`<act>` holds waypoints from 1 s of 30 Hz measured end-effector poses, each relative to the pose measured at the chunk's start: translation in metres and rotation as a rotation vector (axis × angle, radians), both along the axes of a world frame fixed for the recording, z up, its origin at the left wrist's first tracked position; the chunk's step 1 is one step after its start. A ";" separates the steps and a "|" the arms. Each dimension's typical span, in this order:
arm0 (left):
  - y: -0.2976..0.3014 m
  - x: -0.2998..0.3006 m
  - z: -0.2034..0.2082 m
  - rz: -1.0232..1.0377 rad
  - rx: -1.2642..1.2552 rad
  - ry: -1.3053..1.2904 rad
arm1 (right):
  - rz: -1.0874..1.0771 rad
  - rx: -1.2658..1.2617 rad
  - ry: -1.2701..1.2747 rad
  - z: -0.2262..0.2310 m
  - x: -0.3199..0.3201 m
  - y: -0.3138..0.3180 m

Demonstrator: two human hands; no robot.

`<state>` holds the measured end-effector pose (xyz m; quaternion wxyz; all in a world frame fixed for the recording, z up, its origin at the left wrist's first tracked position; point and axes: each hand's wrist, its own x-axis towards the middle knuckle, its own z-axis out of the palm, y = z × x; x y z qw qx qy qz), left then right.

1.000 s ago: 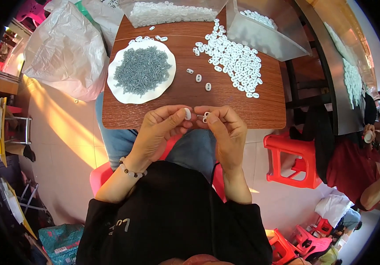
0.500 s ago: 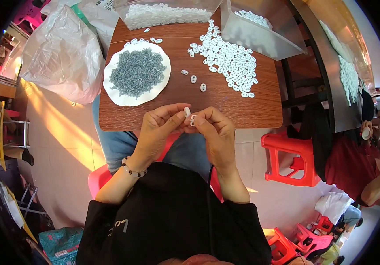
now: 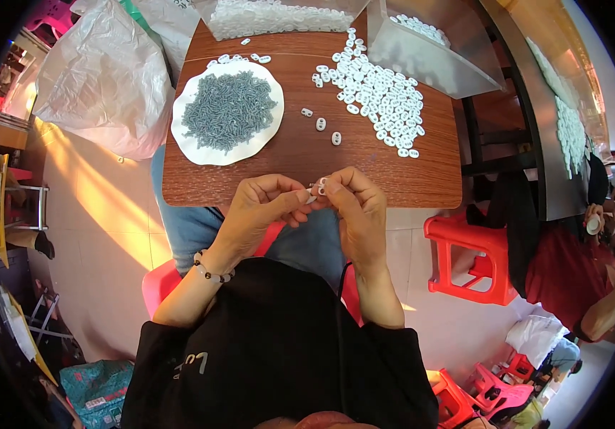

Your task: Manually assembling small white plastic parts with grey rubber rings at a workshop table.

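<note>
Just off the table's near edge, my two hands meet fingertip to fingertip. My right hand (image 3: pixel 361 211) pinches a small white oval two-hole piece (image 3: pixel 322 186), its holes showing. In the closed fingertips of my left hand (image 3: pixel 264 207) is another small white piece (image 3: pixel 311 196), seen edge-on and partly hidden by the fingers. The two pieces are close together; whether they touch I cannot tell. Beyond my hands, a few single two-hole pieces (image 3: pixel 336 138) lie on the brown table (image 3: pixel 279 168). A white wavy-edged plate (image 3: pixel 187 146) holds a heap of small grey screw-like parts (image 3: pixel 229 111).
A spread of white two-hole pieces (image 3: pixel 386 104) covers the table's right side. Clear bins (image 3: pixel 436 61) with more pieces stand at the far edge. A big whitish bag (image 3: pixel 103 79) is at the left, a red stool (image 3: pixel 472 257) at the right, near a person in dark red (image 3: pixel 564 275).
My hands have shifted slightly to the right. The left hand's white piece has tilted and dropped lower beside the right hand's piece, which has turned to show its holes more fully.
</note>
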<state>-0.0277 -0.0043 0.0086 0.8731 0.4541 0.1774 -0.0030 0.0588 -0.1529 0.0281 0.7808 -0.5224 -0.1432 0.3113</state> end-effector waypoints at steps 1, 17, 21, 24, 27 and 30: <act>-0.001 0.000 0.001 0.000 -0.001 0.001 | -0.008 -0.007 -0.003 -0.001 0.000 0.000; 0.007 -0.003 -0.007 0.070 -0.381 0.128 | -0.099 -0.062 -0.137 -0.007 -0.007 0.007; 0.008 -0.003 -0.003 0.095 -0.505 0.183 | -0.082 -0.100 -0.230 -0.005 -0.009 0.008; 0.007 -0.003 -0.001 0.083 -0.509 0.177 | -0.082 -0.113 -0.232 -0.005 -0.011 0.010; 0.004 -0.003 0.008 0.077 -0.494 0.163 | -0.083 -0.100 -0.214 -0.005 -0.012 0.010; 0.003 -0.004 0.002 0.048 -0.455 0.134 | -0.090 -0.101 -0.214 -0.007 -0.013 0.011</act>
